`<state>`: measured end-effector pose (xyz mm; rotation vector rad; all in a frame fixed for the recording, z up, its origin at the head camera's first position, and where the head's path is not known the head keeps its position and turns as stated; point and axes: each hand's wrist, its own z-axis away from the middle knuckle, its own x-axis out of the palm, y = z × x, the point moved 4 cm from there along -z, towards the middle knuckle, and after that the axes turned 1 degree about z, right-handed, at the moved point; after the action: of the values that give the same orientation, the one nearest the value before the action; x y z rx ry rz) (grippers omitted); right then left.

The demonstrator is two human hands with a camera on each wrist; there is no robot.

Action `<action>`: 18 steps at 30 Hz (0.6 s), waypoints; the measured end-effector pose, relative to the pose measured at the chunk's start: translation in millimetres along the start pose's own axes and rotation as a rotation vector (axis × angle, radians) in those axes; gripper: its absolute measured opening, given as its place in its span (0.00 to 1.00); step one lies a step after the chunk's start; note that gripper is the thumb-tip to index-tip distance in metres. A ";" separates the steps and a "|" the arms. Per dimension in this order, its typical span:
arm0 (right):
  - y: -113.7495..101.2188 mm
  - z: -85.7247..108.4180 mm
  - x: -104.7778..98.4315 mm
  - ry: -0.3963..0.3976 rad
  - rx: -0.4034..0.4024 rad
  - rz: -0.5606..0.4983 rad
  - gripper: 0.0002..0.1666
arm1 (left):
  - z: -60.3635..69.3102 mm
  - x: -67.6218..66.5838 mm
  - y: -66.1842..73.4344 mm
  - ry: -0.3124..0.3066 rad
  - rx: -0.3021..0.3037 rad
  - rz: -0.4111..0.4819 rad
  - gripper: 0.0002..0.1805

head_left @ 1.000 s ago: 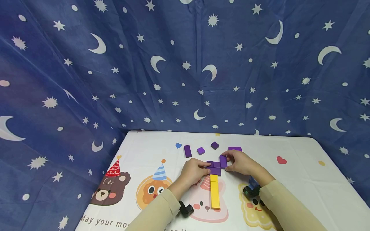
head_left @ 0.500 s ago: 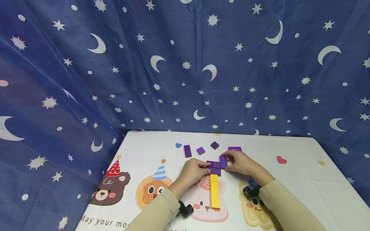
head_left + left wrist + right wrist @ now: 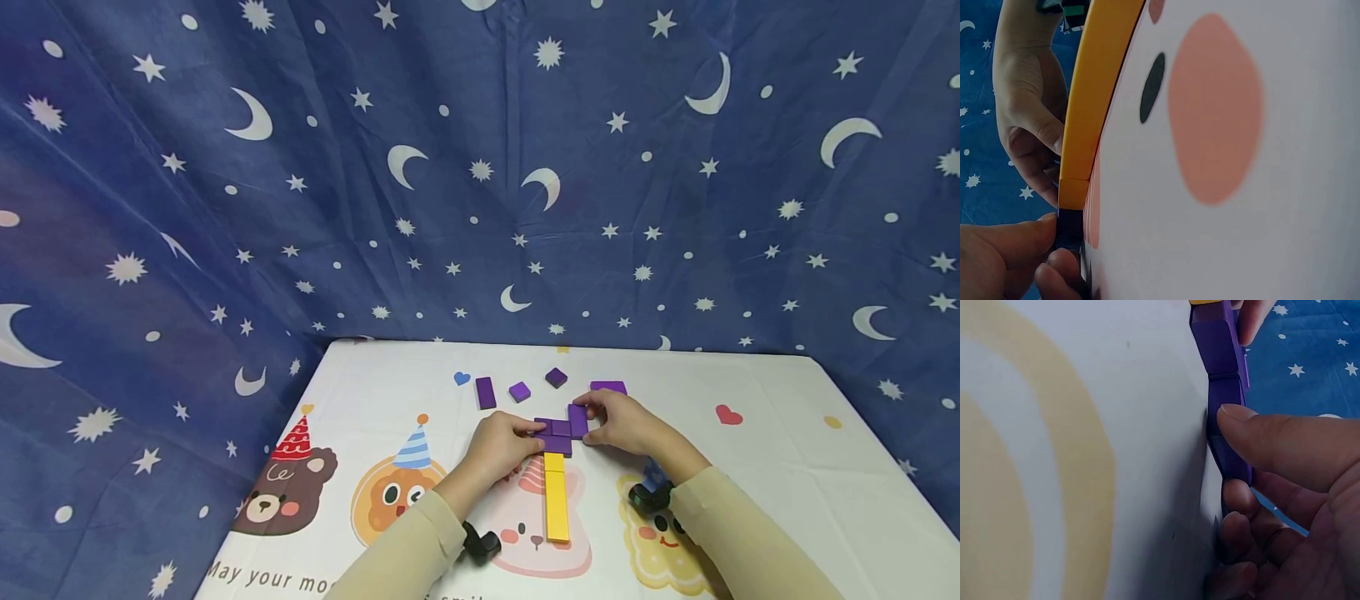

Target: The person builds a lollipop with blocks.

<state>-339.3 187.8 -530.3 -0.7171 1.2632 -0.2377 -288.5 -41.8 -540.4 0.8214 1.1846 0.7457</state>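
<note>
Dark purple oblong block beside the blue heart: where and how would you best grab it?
I'd pinch the dark purple block from above, mid-length, across its long sides: it lies flat, is narrower that way than end to end, and nothing touches those sides. The left hand is probably the handier one, being nearer.

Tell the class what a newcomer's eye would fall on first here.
Probably the blue starry curtain first, filling the background. Next, perhaps the bright yellow blocks, end to end on the white tablecloth. They lead up to purple blocks between the left grip and right grip.
</note>
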 end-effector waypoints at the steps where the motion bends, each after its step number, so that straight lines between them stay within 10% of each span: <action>1: 0.3 -0.1 0.1 0.000 0.002 -0.002 0.37 | -0.2 0.1 -0.5 -0.002 0.004 0.005 0.16; 18: -0.4 -0.7 -0.4 0.005 0.018 -0.056 0.39 | 1.5 -0.5 0.3 -0.012 0.015 0.047 0.16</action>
<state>-339.9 187.5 -529.8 -0.7375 1.2456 -0.2958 -287.2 -42.4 -539.6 0.8672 1.1651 0.7701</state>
